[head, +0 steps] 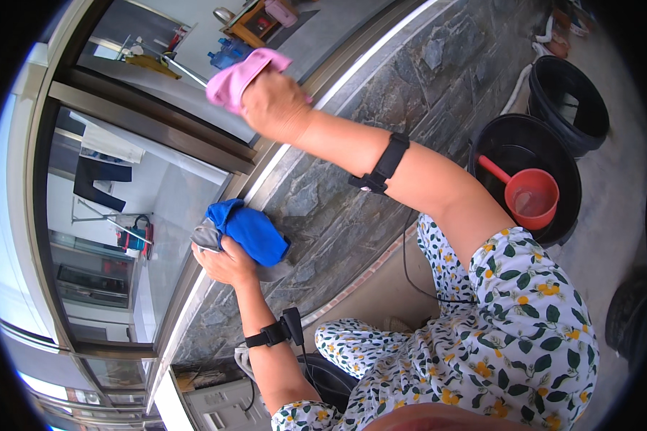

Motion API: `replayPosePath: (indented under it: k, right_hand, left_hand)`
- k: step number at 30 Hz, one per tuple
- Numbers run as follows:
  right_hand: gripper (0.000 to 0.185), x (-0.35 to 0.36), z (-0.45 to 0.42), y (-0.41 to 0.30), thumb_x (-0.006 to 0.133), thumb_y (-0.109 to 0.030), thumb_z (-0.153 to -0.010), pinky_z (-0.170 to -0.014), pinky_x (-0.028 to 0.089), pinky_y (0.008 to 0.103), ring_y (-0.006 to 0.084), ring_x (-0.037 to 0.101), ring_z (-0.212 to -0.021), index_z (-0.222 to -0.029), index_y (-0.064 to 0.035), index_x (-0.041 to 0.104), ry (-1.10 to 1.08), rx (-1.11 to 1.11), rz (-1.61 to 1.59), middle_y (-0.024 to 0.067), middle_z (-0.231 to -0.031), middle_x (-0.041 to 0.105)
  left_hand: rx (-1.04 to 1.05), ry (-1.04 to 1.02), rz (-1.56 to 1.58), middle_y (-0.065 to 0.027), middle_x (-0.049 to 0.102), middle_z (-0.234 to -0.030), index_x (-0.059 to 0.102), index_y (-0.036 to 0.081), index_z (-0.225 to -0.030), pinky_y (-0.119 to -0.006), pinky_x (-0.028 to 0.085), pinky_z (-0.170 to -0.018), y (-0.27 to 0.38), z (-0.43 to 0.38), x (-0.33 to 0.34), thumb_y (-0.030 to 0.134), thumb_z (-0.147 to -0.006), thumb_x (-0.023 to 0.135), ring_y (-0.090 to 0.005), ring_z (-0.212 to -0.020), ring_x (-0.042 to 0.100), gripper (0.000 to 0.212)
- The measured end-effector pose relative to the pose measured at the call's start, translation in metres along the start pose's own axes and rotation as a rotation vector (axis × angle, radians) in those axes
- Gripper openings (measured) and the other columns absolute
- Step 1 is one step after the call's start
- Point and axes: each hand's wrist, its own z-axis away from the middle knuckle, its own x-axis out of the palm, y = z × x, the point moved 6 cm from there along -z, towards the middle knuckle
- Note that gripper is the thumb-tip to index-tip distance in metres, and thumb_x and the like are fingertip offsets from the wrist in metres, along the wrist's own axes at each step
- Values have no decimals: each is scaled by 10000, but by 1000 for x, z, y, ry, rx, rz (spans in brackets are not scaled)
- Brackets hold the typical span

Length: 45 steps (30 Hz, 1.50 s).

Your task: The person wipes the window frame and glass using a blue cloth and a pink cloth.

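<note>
My right hand [275, 105] grips a bunched pink cloth [242, 78] in front of a glass pane [205, 102] of the window. Whether the cloth touches the glass, I cannot tell. Lower on the window, my left hand [227, 263] is closed around a blue cloth [253, 231] and a grey cloth [207, 237]. These hang by the pale sill [264, 186], over the stone wall. A brown metal frame bar [156, 124] separates the two panes.
A red dipper [531, 196] rests in a black basin [490, 145] on the right. Beyond it stands a black bucket [593, 124] containing liquid. Dark stone cladding [350, 161] runs below the sill. A black cable [410, 275] hangs from my right armband.
</note>
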Motion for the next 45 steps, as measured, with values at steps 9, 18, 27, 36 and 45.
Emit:
replayPosePath:
  k: [9, 18, 27, 36, 45]
  right_hand:
    - [220, -41, 18, 34, 668, -211, -793, -711, 532, 469, 385, 656, -790, -860, -6, 625, -55, 102, -260, 223, -845, 640]
    - [354, -166, -56, 239, 639, -129, -813, -897, 471, 522, 461, 555, -1046, -1144, -25, 565, 320, 399, 307, 288, -1178, 528]
    - [216, -139, -60, 334, 579, -223, -850, -777, 542, 469, 390, 682, -857, -852, -54, 713, 204, 742, 204, 224, -842, 692]
    - [173, -88, -28, 216, 609, -89, -806, -662, 586, 424, 339, 707, -769, -921, 34, 647, -152, 587, 458, 235, -855, 686]
    - [124, -68, -8, 69, 634, -138, -758, -666, 560, 457, 330, 690, -730, -786, -20, 609, -225, 57, -109, 205, -799, 674]
  left_hand:
    - [50, 18, -6, -271, 588, -1226, 617, -44, -1169, -494, 400, -981, -8, 1, 3, 286, -859, 497, -453, -1152, 518, 468]
    - [55, 66, -25, -283, 576, -1232, 599, -45, -1193, -499, 390, -991, -16, 3, 6, 315, -888, 484, -455, -1164, 505, 486]
    - [104, 90, -51, -294, 591, -1127, 603, -61, -1139, -528, 409, -897, -26, 3, 12, 325, -882, 478, -475, -1043, 527, 481]
    - [57, 75, -45, -284, 596, -1116, 614, -61, -1122, -531, 409, -888, -11, 2, 3, 343, -870, 460, -467, -1037, 529, 500]
    - [74, 56, -54, -280, 589, -1165, 608, -66, -1139, -525, 403, -936, -24, 3, 12, 341, -881, 474, -459, -1084, 524, 499]
